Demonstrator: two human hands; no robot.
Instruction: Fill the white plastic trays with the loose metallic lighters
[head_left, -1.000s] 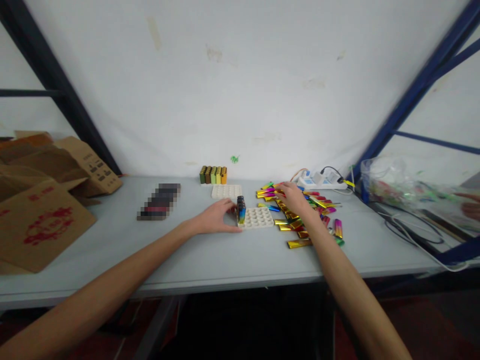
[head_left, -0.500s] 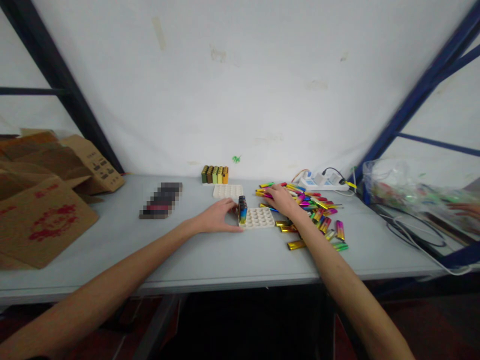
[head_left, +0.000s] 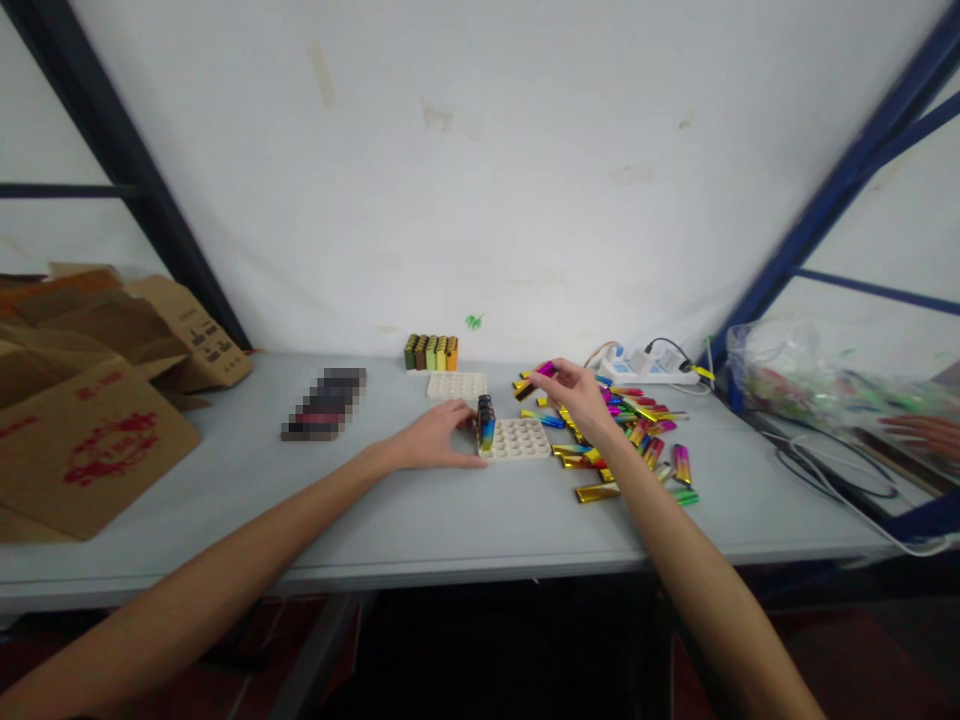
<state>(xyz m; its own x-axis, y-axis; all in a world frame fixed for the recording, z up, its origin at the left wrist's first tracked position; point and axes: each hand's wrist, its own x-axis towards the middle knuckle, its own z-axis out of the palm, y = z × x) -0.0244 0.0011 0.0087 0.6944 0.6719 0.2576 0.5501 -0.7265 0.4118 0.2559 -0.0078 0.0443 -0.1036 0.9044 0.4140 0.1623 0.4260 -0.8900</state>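
My right hand [head_left: 574, 395] pinches a shiny purple-and-gold lighter [head_left: 534, 382], raised slightly over a loose pile of metallic lighters [head_left: 641, 435] in many colours. At the middle of the table lies a white tray with round holes [head_left: 525, 440]. Several blue-and-gold lighters with dark tops [head_left: 486, 428] stand upright in a row at its left end. My left hand [head_left: 435, 437] is curved round that end, thumb at the near corner and fingertips beside the standing lighters, steadying the tray.
Behind lie a second white tray [head_left: 457, 386] and an upright block of lighters [head_left: 431, 353]. A pixelated dark object [head_left: 325, 405] and cardboard boxes [head_left: 97, 420] are on the left. A power strip [head_left: 649, 368] stands back right. Another person's hand [head_left: 926, 432] shows at far right.
My right hand has lifted a purple-and-gold lighter from the pile, where its fingers were reaching before. My left hand stays at the tray.
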